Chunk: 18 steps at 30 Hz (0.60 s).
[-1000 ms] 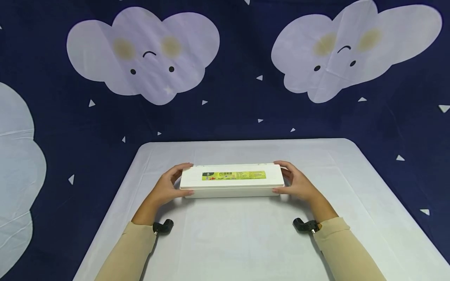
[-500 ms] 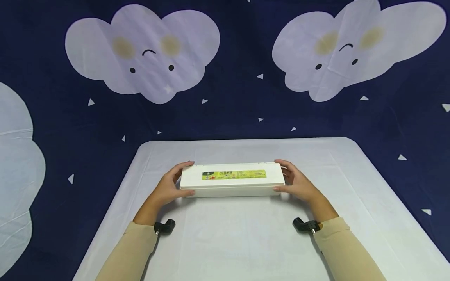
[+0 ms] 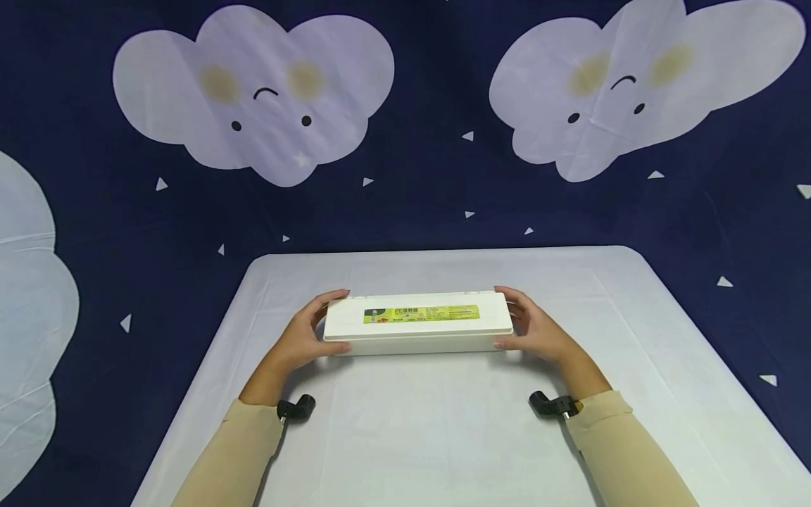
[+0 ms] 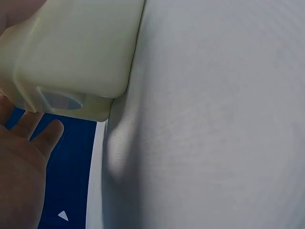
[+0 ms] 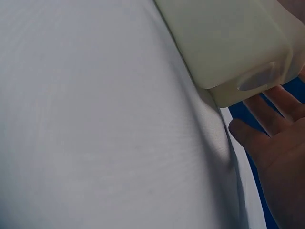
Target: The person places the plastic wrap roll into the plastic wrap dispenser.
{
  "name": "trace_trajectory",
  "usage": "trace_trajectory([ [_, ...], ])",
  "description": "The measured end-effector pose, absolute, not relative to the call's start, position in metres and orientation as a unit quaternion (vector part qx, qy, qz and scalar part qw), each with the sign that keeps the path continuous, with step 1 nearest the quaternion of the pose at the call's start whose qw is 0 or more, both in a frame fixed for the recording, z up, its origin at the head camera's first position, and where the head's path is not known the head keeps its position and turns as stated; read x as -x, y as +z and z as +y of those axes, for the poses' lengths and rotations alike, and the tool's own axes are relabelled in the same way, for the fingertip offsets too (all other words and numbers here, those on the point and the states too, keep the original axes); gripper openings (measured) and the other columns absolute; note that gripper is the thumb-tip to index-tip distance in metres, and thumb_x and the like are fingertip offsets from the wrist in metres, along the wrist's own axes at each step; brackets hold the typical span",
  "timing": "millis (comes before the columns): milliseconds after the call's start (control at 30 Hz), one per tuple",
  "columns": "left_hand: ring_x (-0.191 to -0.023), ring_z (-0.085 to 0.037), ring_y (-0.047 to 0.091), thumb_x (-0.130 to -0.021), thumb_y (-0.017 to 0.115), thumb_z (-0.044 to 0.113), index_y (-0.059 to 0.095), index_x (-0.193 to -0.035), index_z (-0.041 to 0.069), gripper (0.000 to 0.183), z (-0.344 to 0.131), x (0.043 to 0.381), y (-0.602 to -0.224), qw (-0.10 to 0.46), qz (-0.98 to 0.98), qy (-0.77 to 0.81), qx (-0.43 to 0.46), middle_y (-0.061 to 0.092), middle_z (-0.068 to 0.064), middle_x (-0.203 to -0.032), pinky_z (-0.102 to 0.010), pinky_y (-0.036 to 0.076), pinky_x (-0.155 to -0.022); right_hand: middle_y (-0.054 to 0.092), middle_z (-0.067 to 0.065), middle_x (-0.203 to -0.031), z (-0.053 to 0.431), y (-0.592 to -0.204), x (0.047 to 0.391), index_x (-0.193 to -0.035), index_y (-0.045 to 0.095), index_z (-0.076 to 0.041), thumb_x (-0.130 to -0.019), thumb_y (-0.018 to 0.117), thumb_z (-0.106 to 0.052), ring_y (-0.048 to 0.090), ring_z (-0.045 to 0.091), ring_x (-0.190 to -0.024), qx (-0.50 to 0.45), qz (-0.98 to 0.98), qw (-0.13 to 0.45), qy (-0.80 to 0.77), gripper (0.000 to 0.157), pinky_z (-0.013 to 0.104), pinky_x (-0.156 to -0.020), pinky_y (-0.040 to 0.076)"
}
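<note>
A long white cling film box (image 3: pixel 418 344) lies crosswise on the white table, its lid down and a yellow-green label on top. My left hand (image 3: pixel 303 336) grips its left end, thumb on the front face and fingertips at the back top edge. The right end is held the same way by my right hand (image 3: pixel 533 329). In the left wrist view, the box's end (image 4: pixel 71 62) has an oval opening low down, with fingers beside it. The right wrist view shows the other end (image 5: pixel 238 47) with a similar opening. What the box contains is hidden.
The table (image 3: pixel 418 436) has a white cover and rounded far corners. Behind it hangs a dark blue cloth (image 3: pixel 418 211) printed with clouds and small triangles. Black wrist devices, one on the left wrist (image 3: pixel 296 408) and one on the right wrist (image 3: pixel 552 406), jut inward above the table.
Both hands keep their hold on the box, which stays in the same place. Only the head view has shifted very slightly.
</note>
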<state>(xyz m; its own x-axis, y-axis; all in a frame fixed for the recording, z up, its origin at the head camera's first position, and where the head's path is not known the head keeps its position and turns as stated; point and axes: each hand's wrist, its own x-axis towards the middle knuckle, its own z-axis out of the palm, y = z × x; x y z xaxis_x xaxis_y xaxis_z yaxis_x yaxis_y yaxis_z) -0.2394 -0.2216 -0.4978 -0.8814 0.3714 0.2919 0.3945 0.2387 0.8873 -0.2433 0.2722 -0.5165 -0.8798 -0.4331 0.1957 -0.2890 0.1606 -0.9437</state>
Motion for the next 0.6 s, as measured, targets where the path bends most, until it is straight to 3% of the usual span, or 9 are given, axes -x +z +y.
trace_trajectory([
  [200, -0.147, -0.025, 0.039, -0.064, 0.103, 0.005, 0.051, -0.156, 0.02, 0.106, -0.221, 0.2381, -0.4974, 0.015, -0.789, -0.565, 0.241, 0.046, 0.001, -0.159, -0.052, 0.027, -0.121, 0.032, 0.019, -0.163, 0.2723, -0.5198, 0.2421, -0.167, 0.022, -0.007, -0.075, 0.093, 0.006, 0.034, 0.045, -0.147, 0.258, 0.752, 0.053, -0.605, 0.116, 0.027, -0.116, 0.035],
  [433, -0.149, -0.032, 0.036, -0.064, 0.101, -0.002, 0.044, -0.16, 0.015, 0.113, -0.219, 0.2365, -0.4963, 0.019, -0.789, -0.565, 0.239, 0.04, -0.007, -0.163, -0.054, 0.025, -0.122, 0.029, 0.022, -0.162, 0.2717, -0.5169, 0.2396, -0.168, 0.02, -0.011, -0.074, 0.092, 0.009, 0.03, 0.05, -0.147, 0.259, 0.744, 0.051, -0.614, 0.12, 0.024, -0.116, 0.033],
  [533, -0.152, -0.033, 0.03, -0.068, 0.099, -0.001, 0.042, -0.161, 0.013, 0.111, -0.2187, 0.2359, -0.4956, 0.028, -0.794, -0.557, 0.243, 0.037, -0.01, -0.166, -0.056, 0.022, -0.123, 0.028, 0.024, -0.163, 0.2736, -0.5143, 0.2387, -0.168, 0.019, -0.01, -0.076, 0.089, 0.011, 0.03, 0.053, -0.146, 0.261, 0.745, 0.05, -0.612, 0.117, 0.029, -0.118, 0.034],
  [600, -0.154, -0.032, 0.026, -0.072, 0.097, 0.001, 0.041, -0.162, 0.012, 0.106, -0.2191, 0.2361, -0.4948, 0.032, -0.799, -0.548, 0.244, 0.035, -0.01, -0.166, -0.056, 0.02, -0.124, 0.027, 0.026, -0.163, 0.2755, -0.5128, 0.2386, -0.168, 0.018, -0.009, -0.08, 0.087, 0.01, 0.031, 0.054, -0.145, 0.263, 0.753, 0.046, -0.601, 0.113, 0.04, -0.12, 0.033],
])
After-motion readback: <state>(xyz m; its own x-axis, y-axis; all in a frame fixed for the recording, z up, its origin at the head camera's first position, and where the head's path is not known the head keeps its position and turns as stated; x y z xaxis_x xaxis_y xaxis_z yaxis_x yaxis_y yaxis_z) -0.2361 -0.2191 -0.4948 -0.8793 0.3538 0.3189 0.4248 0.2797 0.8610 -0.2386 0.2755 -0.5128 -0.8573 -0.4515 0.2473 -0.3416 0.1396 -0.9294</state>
